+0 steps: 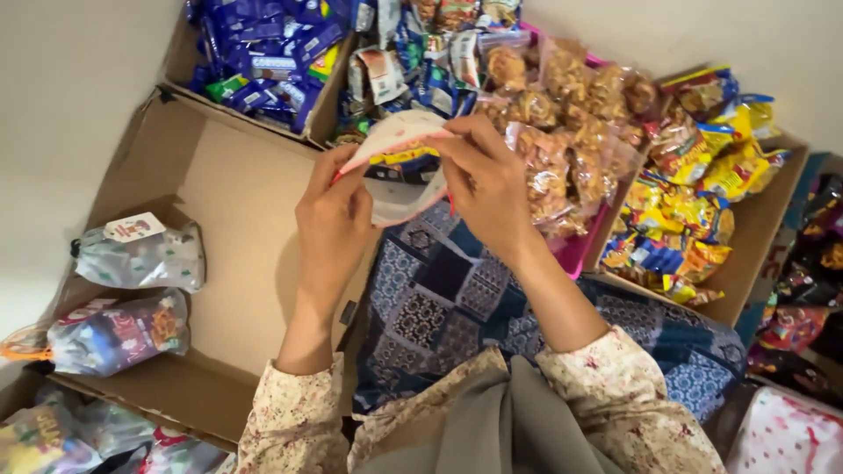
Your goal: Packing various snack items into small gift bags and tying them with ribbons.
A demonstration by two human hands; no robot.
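A small white plastic bag with red edges (397, 175) is held open at its mouth between both hands, above my lap. My left hand (332, 219) pinches the bag's left rim. My right hand (486, 184) grips the right rim from above. Some snack packets show inside the bag. A patterned blue cloth (439, 307) lies under the hands.
A large cardboard box (237, 211) on the left holds two filled bags (140, 254) (118, 333). Ahead are a box of blue packets (263, 53), a pink tray of clear fried-snack bags (562, 123), and a box of yellow packets (694, 193) on the right.
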